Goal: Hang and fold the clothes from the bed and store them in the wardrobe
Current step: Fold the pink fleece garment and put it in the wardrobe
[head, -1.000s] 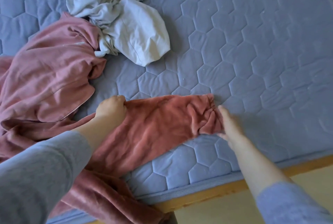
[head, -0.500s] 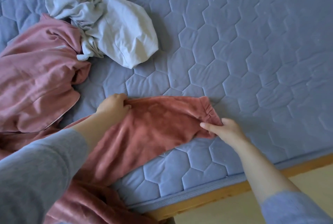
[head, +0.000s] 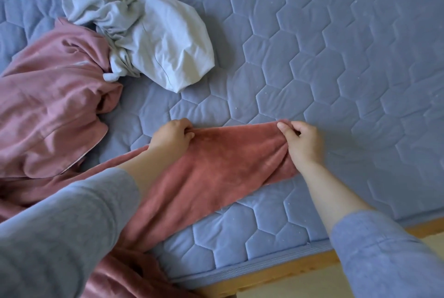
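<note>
Head view: left hand [head: 171, 135] and right hand [head: 304, 144] are each pinching the far edge of the terracotta fleece garment [head: 228, 168], which is lying near the front edge of the bed [head: 336, 69]. Pulling outward evenly should flatten it for folding.

So the fleece piece [head: 228, 165] lies across the near part of the bed [head: 336, 69], running from the near-left out toward the middle. The left hand [head: 171, 135] grips its far edge, and the right hand [head: 302, 144] pinches its end further right. A bunched-up garment [head: 48, 110] sits at the left, touching a crumpled bundle [head: 149, 33] behind it. The bed frame [head: 276, 276] runs along the near edge.
</note>
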Demonstrator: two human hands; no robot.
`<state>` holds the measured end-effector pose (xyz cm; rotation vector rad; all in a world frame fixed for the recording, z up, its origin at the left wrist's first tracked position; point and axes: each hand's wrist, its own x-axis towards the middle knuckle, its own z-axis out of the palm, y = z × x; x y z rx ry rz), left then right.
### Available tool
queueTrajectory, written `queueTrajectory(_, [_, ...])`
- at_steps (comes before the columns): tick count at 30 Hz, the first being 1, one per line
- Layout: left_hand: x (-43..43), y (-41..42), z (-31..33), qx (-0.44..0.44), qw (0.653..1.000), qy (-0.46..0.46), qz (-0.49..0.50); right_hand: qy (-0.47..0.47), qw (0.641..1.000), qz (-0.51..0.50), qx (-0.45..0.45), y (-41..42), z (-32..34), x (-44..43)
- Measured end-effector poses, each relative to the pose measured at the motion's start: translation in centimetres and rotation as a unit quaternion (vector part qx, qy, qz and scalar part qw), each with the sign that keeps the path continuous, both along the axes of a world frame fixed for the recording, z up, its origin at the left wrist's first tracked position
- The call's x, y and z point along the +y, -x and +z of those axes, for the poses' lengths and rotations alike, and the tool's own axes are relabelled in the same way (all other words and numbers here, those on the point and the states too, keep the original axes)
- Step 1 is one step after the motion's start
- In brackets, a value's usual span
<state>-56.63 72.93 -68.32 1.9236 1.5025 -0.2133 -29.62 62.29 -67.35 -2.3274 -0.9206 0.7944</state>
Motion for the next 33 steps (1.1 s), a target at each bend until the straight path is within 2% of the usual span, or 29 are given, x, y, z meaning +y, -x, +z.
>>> queueTrajectory(3, [-0.4, 0.2, 0.1, -0.001, 1.000, -0.012, -0.002, 0.074, 0.996, 0.051, -0.021, 0.9, -0.2, -0.2])
queueTrajectory(6, [-1.0, 0.9, 0.8, -0.025, 0.998, -0.050, -0.005, 0.110, 0.992, 0.038, -0.057, 1.9, 0.2, -0.8])
queueTrajectory(9, [-1.8, 2.5, 1.8, -0.038, 0.996, -0.076, 0.004, 0.169, 0.984, 0.018, -0.045, 2.7, 0.5, -1.2])
queueTrajectory(12, [-2.7, 4.9, 2.4, -0.012, 0.998, -0.055, -0.004, 0.184, 0.982, -0.029, -0.041, 2.1, 1.0, -1.8])
queueTrajectory(15, [-3.3, 7.2, 2.6, 0.018, 0.999, -0.035, -0.004, 0.202, 0.974, -0.030, -0.102, 1.3, 1.5, -3.1])
queueTrajectory(19, [-3.6, 8.5, 2.5, 0.081, 0.996, -0.014, -0.022, 0.260, 0.956, -0.047, -0.132, 1.7, 1.2, -5.6])
queueTrajectory(24, [-3.8, 8.4, 1.8, 0.127, 0.990, 0.012, -0.053, 0.258, 0.957, -0.061, -0.121, 1.9, 0.8, -6.6])
queueTrajectory(29, [-3.9, 9.1, 1.8, 0.068, 0.994, -0.014, -0.084, 0.249, 0.963, -0.046, -0.092, 1.1, 0.9, -6.5])
queueTrajectory(33, [-4.2, 10.1, 2.2, 0.113, 0.984, -0.034, -0.137, 0.262, 0.958, -0.057, -0.099, 1.3, 0.8, -6.7])
